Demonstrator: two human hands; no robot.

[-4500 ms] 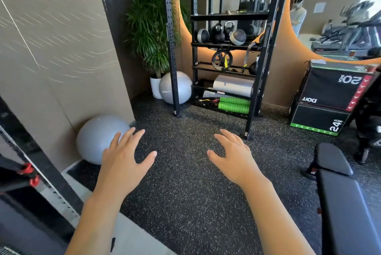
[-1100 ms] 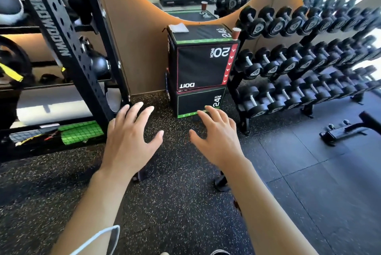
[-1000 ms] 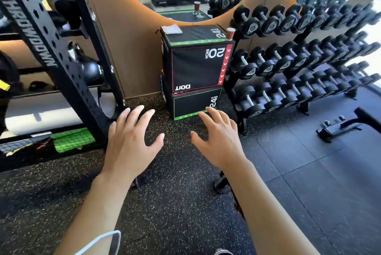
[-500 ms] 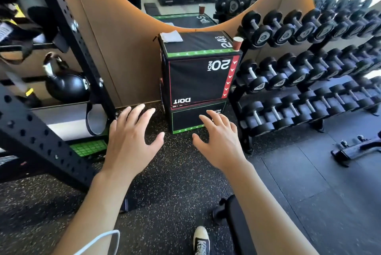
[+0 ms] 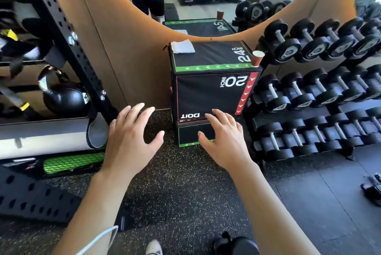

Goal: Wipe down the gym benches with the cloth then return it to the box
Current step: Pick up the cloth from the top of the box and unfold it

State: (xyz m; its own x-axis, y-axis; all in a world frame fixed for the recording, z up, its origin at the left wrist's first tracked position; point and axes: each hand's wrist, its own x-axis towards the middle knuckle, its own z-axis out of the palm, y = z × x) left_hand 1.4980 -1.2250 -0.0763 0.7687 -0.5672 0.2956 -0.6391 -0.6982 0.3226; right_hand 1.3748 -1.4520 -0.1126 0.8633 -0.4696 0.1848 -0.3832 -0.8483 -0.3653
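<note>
A folded white cloth (image 5: 183, 47) lies on the back left corner of the black plyo box (image 5: 210, 90), which stands against the tan wall straight ahead. My left hand (image 5: 132, 139) and my right hand (image 5: 224, 139) hover in front of me with fingers spread, both empty and below the level of the box top. The right hand overlaps the lower front of the box in view. A black padded bench end (image 5: 237, 245) shows at the bottom edge.
A paper cup (image 5: 257, 58) stands on the box's right front corner. A dumbbell rack (image 5: 319, 94) fills the right side. On the left a black perforated rack (image 5: 68, 52) holds a kettlebell (image 5: 66, 98), a rolled mat and green rollers. A mirror hangs above the box.
I have come closer to the box, which now looks larger and more central. My hands keep the same spread pose. The storage rack has slid further left.
</note>
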